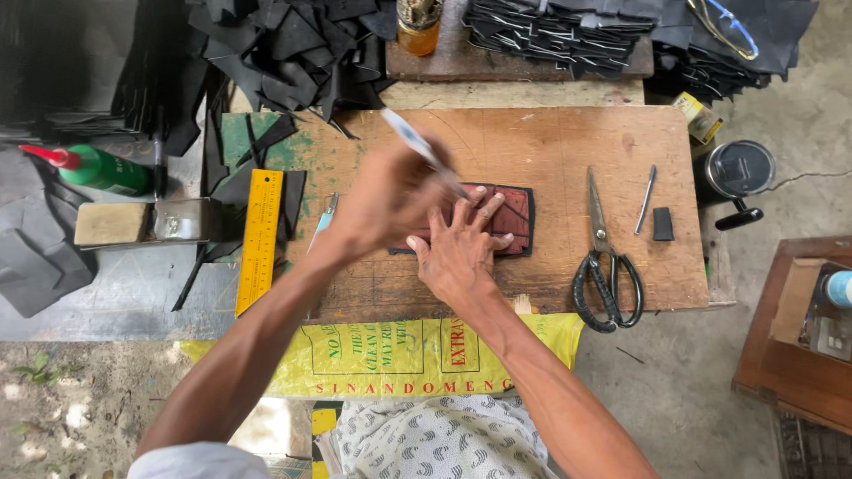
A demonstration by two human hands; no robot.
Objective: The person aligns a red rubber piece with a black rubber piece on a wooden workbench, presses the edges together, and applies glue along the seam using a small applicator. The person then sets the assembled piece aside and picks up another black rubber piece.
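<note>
A dark red, black-edged flat piece [513,215] lies on a wooden board [550,142]. My right hand [457,253] presses flat on it, fingers spread and pointing away from me. My left hand [386,200] is just left of it and grips a white pen [415,142]. The pen slants down to the right, its tip meeting the piece by my right fingertips. My hands hide much of the piece.
Black-handled scissors [608,266], a thin metal tool [646,200] and a small black block [663,223] lie to the right. A yellow ruler [260,239] and a green bottle [102,170] are left. Stacks of black cut pieces [559,31] and an amber jar [419,27] line the back.
</note>
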